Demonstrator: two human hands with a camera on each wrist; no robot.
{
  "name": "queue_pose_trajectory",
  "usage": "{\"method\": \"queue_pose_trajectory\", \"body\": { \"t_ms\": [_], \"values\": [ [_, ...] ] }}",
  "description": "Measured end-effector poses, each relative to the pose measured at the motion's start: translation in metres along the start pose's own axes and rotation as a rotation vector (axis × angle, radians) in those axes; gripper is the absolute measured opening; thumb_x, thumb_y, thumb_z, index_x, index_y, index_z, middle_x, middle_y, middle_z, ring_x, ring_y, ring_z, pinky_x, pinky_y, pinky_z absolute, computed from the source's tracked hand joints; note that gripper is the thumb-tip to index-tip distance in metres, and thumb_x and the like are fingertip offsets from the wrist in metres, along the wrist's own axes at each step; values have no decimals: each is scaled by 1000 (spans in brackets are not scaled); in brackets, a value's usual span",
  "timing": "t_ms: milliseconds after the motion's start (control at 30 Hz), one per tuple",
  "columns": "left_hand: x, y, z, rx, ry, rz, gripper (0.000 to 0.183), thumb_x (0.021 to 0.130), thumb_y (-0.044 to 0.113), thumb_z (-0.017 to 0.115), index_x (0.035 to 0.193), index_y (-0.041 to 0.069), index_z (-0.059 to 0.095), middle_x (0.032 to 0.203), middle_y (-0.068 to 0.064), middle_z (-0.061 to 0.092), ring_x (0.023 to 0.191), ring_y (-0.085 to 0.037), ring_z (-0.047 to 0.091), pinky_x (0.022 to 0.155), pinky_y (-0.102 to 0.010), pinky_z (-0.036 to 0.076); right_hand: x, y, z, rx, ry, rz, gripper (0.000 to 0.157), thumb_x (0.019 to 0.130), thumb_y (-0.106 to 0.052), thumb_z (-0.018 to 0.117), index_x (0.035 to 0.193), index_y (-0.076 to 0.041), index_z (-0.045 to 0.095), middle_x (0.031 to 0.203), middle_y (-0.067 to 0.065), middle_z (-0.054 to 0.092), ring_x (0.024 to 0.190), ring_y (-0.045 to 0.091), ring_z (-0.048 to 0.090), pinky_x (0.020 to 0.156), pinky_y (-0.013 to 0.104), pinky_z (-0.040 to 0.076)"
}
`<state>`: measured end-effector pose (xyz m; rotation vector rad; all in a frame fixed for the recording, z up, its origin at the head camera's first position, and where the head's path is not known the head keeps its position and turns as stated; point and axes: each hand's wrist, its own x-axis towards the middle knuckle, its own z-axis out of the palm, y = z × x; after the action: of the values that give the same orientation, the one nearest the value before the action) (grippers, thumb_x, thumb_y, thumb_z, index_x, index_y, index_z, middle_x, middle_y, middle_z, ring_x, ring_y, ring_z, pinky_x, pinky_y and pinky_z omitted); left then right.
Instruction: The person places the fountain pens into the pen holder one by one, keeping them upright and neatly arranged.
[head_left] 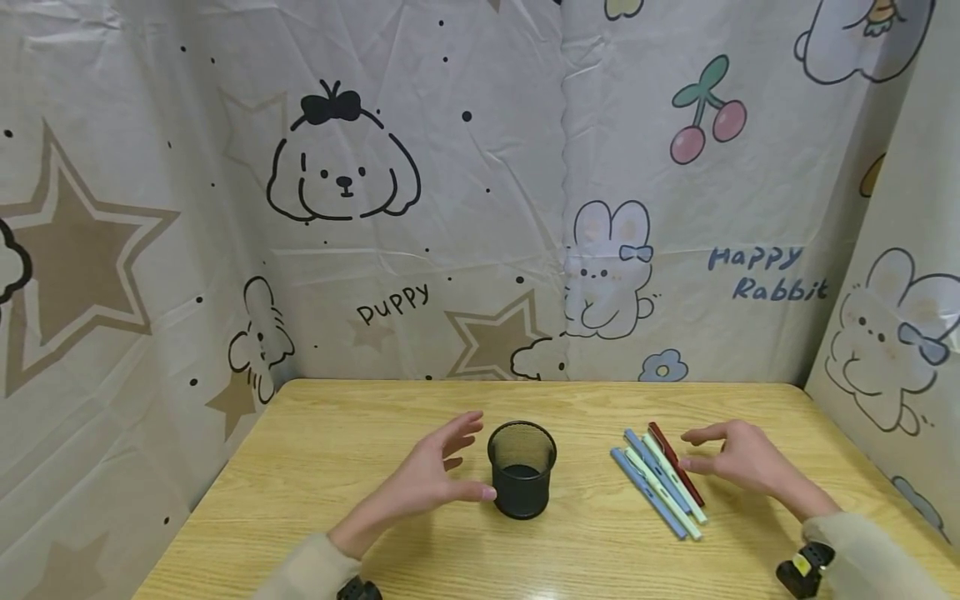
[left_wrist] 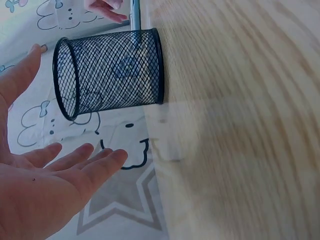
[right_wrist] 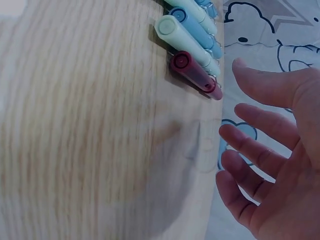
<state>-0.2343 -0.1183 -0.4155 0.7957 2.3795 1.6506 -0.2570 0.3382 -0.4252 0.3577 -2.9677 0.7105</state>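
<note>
A black mesh pen holder (head_left: 522, 492) stands upright near the middle of the wooden table; nothing shows inside it. Just left of it is my left hand (head_left: 431, 471), thumb and fingers spread apart; in the left wrist view a gap separates the fingers from the mesh pen holder (left_wrist: 112, 70). Several pens lie side by side to the right: blue pens (head_left: 645, 487), pale green pens (head_left: 660, 477) and one dark red pen (head_left: 678, 467). My right hand (head_left: 738, 458) hovers at their right, fingers relaxed and holding nothing, nearest the dark red pen (right_wrist: 192, 72).
The wooden table (head_left: 375, 417) ends at a cloth backdrop (head_left: 480, 208) with cartoon drawings behind it, and similar cloth hangs at both sides. Wood surface shows between the pen holder and the pens. A dark wrist device (head_left: 805, 569) sits at the right sleeve.
</note>
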Motion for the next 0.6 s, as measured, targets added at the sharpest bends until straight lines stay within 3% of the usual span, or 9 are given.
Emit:
{"method": "queue_pose_trajectory", "body": {
  "t_ms": [100, 367, 600],
  "values": [
    [3, -2, 5, -32, -4, -11, 93, 69, 25, 87, 146, 26, 33, 144, -2, 40, 132, -29, 38, 104, -51, 33, 3, 2, 2, 13, -8, -13, 49, 74, -45, 78, 107, -9, 73, 102, 8, 70, 100, 33, 61, 74, 45, 49],
    [11, -8, 16, -87, 16, -17, 92, 70, 19, 87, 145, 21, 35, 141, -12, 43, 129, -31, 41, 102, -53, 35, 9, 3, 7, 42, -52, -17, 43, 73, -36, 81, 103, -5, 74, 99, 12, 70, 102, 40, 59, 83, 58, 44],
    [13, -11, 24, -119, 23, -21, 92, 68, 16, 88, 144, 19, 37, 138, -18, 44, 127, -34, 43, 101, -53, 37, 13, 8, 12, 53, -70, 16, 41, 72, -34, 82, 102, -8, 74, 100, 9, 70, 100, 34, 61, 85, 55, 46]
  ]
}}
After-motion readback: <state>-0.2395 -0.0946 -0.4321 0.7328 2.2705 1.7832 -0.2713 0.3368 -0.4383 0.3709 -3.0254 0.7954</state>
